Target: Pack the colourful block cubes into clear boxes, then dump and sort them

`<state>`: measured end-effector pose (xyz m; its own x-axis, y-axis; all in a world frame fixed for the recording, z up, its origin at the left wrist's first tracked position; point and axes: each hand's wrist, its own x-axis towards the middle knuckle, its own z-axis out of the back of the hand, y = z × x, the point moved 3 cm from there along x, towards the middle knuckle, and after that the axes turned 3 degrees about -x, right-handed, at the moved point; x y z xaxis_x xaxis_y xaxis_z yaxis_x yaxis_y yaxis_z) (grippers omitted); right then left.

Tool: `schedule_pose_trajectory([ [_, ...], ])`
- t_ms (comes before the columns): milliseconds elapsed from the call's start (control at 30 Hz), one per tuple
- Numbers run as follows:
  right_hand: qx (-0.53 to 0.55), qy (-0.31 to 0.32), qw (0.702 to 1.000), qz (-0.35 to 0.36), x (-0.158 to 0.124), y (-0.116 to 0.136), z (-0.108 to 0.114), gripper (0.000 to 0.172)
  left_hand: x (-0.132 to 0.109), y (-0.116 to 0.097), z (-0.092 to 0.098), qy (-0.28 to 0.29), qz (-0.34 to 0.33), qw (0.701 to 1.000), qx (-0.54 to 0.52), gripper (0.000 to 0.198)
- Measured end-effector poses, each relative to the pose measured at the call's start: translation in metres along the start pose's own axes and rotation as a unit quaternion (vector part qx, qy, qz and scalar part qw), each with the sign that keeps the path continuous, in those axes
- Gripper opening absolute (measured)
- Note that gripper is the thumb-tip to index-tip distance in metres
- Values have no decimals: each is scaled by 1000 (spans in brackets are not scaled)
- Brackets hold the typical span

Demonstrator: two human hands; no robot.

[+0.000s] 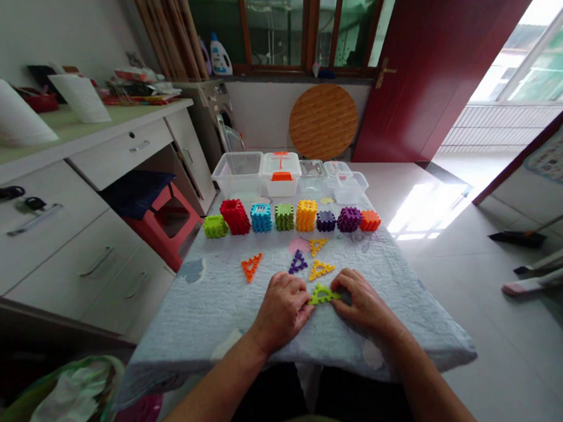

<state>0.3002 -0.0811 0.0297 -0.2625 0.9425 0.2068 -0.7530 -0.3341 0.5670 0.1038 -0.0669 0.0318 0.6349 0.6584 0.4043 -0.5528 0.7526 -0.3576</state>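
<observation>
A lime-green triangular building piece (323, 294) with toothed edges lies low over the cloth between my two hands. Its left corner is pinched by my left hand (285, 308), its right corner by my right hand (361, 300). Just beyond it are two yellow triangle pieces, one nearer (321, 270) and one farther (317, 246). A dark purple triangle piece (297, 261) sits left of these, and an orange triangle piece (252, 267) lies farther left. My fingertips partly cover the green piece's corners.
Across the table (198, 327) runs a row of stacked toothed pieces, among them a red stack (234, 217) and a yellow stack (307, 215). Behind stand clear plastic boxes (238, 174) and an orange-latched box (282, 174). A pink stool (172, 226) is at left.
</observation>
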Motion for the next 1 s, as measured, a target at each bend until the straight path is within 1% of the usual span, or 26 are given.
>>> schedule_pose_trajectory([
  [267,13,-23,1000,1,-1,-4,-4,12,1,-2,2,-4,4,1000,-8,0],
  [400,21,-23,999,11,-1,-3,-2,13,1,-1,1,4,-8,1000,-6,2],
  [500,49,-29,998,10,-3,-5,0,21,-1,-2,3,-1,-22,1000,-5,4],
  [600,75,-44,996,-12,-4,-10,0,31,-6,-1,12,-21,-25,999,-6,4],
  [667,79,-50,995,-20,-4,-13,0,32,-11,3,25,-53,-17,998,-4,5],
  [767,74,-57,996,-14,-4,-14,-2,32,-19,20,55,-119,15,992,24,7],
  [833,70,-60,996,-9,-4,-14,-2,32,-24,41,79,-158,61,984,56,7],
  [900,66,-60,996,-10,-4,-13,-3,32,-31,66,103,-189,118,971,90,11],
  [1000,63,-56,996,-17,-5,-12,-2,31,-40,108,132,-215,203,943,152,18],
])
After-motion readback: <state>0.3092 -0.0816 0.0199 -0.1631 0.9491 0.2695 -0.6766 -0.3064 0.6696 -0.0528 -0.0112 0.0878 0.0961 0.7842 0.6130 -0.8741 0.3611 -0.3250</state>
